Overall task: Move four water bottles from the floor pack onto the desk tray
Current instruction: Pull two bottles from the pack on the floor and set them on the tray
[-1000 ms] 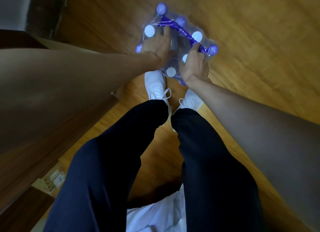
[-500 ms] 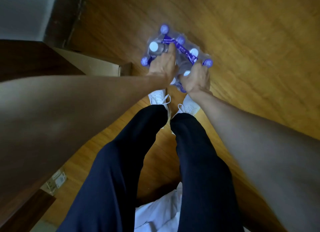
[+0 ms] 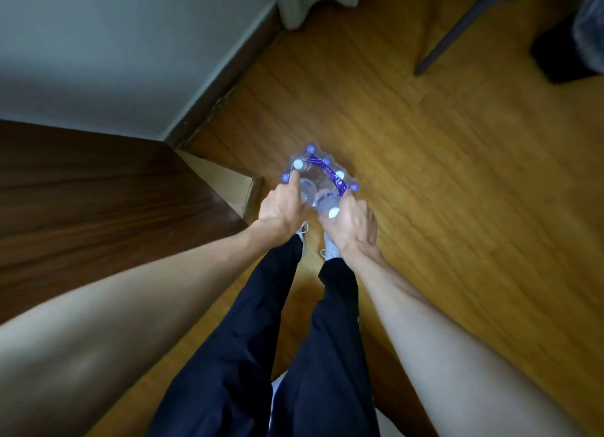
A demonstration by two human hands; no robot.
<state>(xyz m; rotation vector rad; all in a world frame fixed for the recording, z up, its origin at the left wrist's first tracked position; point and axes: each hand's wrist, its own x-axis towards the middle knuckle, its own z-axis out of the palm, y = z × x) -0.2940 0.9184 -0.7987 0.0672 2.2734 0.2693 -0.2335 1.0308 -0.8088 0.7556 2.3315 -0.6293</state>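
The shrink-wrapped pack of water bottles (image 3: 322, 170), with purple and white caps and a purple strap, stands on the wooden floor in front of my feet. My right hand (image 3: 353, 229) is closed around a clear bottle (image 3: 327, 204) whose white cap points up at me, raised at the pack's near edge. My left hand (image 3: 279, 213) grips a second, blurred clear bottle (image 3: 307, 190), its forefinger stretched along the pack's left side. The desk tray is out of view.
A dark wooden desk (image 3: 98, 208) fills the left, with an open cardboard box (image 3: 228, 183) on the floor beside it. Farther off are a white radiator (image 3: 313, 2), a grey chair leg (image 3: 447, 41) and a black bin (image 3: 568, 51).
My view has pulled up and away from the pack. Both hands went from pressing into the wrap to closing on bottles, and the right one has drawn its bottle up toward me.
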